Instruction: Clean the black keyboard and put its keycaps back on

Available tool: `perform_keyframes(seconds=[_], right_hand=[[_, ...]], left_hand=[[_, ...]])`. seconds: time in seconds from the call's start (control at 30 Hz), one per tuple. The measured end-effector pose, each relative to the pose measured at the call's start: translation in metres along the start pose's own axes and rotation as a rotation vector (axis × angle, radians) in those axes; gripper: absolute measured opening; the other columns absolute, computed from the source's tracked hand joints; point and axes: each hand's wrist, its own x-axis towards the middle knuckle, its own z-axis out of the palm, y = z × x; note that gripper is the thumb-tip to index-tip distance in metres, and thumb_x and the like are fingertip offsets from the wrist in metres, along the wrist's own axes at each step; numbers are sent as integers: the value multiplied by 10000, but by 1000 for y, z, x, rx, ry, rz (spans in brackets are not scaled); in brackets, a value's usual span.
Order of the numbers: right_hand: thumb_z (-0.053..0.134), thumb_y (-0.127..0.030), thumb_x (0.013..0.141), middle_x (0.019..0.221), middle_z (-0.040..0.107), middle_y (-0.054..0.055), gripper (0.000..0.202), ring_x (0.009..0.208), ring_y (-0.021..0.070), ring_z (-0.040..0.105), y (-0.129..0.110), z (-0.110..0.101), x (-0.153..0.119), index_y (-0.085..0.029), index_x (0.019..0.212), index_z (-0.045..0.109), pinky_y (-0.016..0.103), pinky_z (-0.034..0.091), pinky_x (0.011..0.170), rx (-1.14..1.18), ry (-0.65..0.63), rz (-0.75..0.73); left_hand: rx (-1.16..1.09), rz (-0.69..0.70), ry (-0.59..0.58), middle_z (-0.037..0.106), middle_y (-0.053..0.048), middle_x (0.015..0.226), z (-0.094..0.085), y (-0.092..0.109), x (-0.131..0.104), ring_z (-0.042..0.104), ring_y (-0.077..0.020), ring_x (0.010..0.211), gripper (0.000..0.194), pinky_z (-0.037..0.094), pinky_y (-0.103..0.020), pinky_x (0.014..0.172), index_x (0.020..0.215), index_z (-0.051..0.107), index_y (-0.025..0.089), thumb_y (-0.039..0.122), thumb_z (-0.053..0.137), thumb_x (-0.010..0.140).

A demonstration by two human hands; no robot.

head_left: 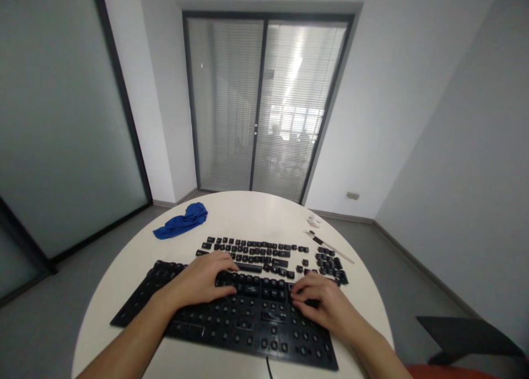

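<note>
A black keyboard (223, 326) lies slanted near the front of the round table, many of its key positions bare and a few keycaps on its far rows. My left hand (206, 280) rests over its far middle part, thumb and fingers apart, holding nothing visible. At the far right part of the keyboard is my right hand (316, 299), its fingertips pinched together at the top row; what is between them is too small to tell. Beyond the keyboard, loose black keycaps (252, 249) lie in rows, with another group of keycaps (329, 263) to the right.
The white round table (252, 208) also bears a blue cloth (182, 222) at the back left. A thin brush-like tool (330, 245) and a crumpled white item (313, 221) lie at the right. A black cable (269, 367) leaves the keyboard's near edge. A chair (467, 335) stands at right.
</note>
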Motion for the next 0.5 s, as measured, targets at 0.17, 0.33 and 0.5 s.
perform_keyframes(seconds=[0.17,0.33,0.5], right_hand=[[622,-275,907,961,748,57,168,911,204,668,-3,3,0,-235,822,761,365,519,843,13,19,11],[578,-325,935,957,759,49,211,928,206,676,3,-8,9,-238,879,763,352,513,865,-5,-2,68],[545,-412,916,996,769,73,284,901,240,695,52,-36,21,-239,958,767,316,507,804,-288,276,587]], left_hand=[[4,47,-7,649,-37,1077,5,6,2,588,-243,1025,269,464,-370,914,1110,675,262,321,696,848],[0,50,8,651,-42,1072,6,4,1,592,-242,1020,271,470,-373,911,1109,685,266,312,690,842],[4,47,14,654,-41,1066,5,4,1,597,-234,1005,259,472,-363,901,1090,689,259,321,697,839]])
